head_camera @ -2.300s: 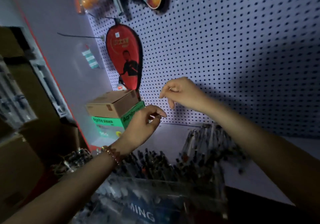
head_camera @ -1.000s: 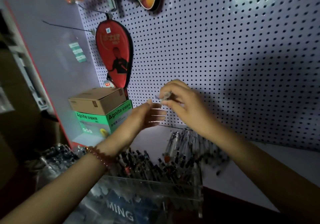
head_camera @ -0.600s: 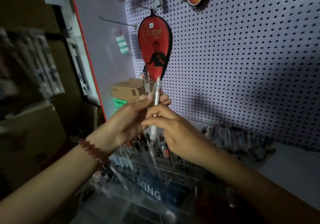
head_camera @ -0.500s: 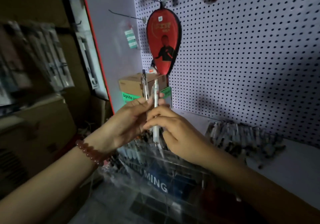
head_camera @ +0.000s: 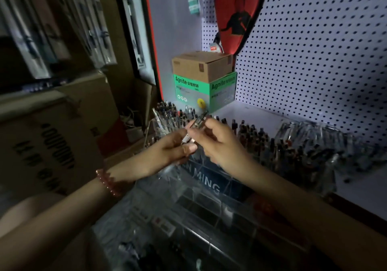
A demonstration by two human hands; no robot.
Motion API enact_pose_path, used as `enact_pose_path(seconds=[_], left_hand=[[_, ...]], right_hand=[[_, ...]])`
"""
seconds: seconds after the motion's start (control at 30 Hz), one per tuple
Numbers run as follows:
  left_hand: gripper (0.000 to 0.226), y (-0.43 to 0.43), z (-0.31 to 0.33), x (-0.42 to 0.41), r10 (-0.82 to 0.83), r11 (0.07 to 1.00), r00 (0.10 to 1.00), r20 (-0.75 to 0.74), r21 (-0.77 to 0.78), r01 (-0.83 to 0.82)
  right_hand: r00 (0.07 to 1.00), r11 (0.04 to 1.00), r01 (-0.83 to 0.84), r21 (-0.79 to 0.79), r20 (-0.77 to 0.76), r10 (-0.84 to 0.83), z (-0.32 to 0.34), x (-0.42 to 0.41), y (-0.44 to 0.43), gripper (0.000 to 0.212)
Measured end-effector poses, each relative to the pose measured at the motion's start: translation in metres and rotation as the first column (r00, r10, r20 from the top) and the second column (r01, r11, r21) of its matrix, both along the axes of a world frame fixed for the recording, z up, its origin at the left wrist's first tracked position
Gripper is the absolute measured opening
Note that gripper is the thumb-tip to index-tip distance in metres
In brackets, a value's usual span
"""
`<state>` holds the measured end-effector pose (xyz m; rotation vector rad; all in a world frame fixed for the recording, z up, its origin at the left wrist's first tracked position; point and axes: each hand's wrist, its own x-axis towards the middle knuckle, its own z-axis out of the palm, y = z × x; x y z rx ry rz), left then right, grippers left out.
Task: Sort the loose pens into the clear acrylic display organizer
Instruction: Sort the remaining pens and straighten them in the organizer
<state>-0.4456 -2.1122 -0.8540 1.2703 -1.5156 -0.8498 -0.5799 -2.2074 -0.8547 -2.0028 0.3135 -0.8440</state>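
Head view looks down on two bare hands meeting over a clear acrylic organizer (head_camera: 211,205) that stands on a white shelf (head_camera: 261,113). The left hand (head_camera: 171,148) has its fingers curled round the lower end of a pen (head_camera: 195,126), thumb pressed against the barrel. The right hand (head_camera: 219,143) pinches the same pen higher up between thumb and forefinger. The pen slants up and to the right, above the organizer's front edge. Blur hides whether a second pen lies alongside it.

The organizer's front panel carries white letters reading "MING". Its rear compartments are packed with upright pens (head_camera: 253,133), caps up, and another cluster of upright pens stands at its left end. To the right, a heap of loose pens (head_camera: 314,138) lies on the shelf against the pegboard (head_camera: 314,51).

A beaded bracelet (head_camera: 109,181) circles the left wrist. Behind the hands, a brown cardboard box (head_camera: 201,65) sits on a green box (head_camera: 204,91) printed "Agnite". A red paddle case (head_camera: 238,15) hangs on the pegboard above them. Large brown cartons (head_camera: 52,136) fill the dim left side.
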Motion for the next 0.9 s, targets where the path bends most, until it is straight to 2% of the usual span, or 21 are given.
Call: enact_pose_path(seconds=[0.07,0.17,0.27,0.33,0.43,0.67,0.77,0.9], left_hand=[[0.029,0.000,-0.008,0.005,-0.011,1.000,0.997,0.080,0.027,0.009],[0.029,-0.004,-0.016,0.013,0.032,0.999,0.989,0.143,0.035,-0.037],[0.042,-0.010,-0.031,0.032,0.207,0.977,0.963,0.171,-0.083,-0.195],[0.050,-0.013,-0.043,0.047,0.382,0.919,0.891,0.244,-0.202,-0.338],[0.056,-0.012,-0.059,0.062,0.505,0.855,0.829,0.240,-0.275,-0.440],[0.046,-0.009,-0.088,0.063,0.518,0.848,0.771,0.370,-0.340,-0.407],[0.053,-0.009,-0.091,0.062,0.535,0.841,0.704,0.467,-0.374,-0.391],[0.055,-0.006,-0.095,0.058,0.556,0.827,0.626,0.546,-0.285,-0.486]], right_hand=[[0.998,0.998,0.057,-0.031,0.017,-0.057,-0.008,0.010,0.002,0.036],[0.987,0.981,0.157,-0.115,-0.001,-0.159,-0.010,0.022,0.005,0.041],[0.958,0.901,0.255,-0.351,-0.033,-0.284,-0.004,0.029,0.001,0.030],[0.939,0.830,0.250,-0.498,-0.083,-0.333,0.000,0.031,-0.002,0.022],[0.926,0.789,0.190,-0.584,-0.160,-0.342,-0.007,0.038,-0.008,0.023],[0.860,0.751,0.119,-0.649,-0.311,-0.405,-0.043,0.054,-0.008,0.026],[0.851,0.821,0.060,-0.568,-0.400,-0.339,-0.053,0.059,-0.007,0.022],[0.841,0.918,0.090,-0.385,-0.465,-0.277,-0.068,0.065,-0.007,0.020]])
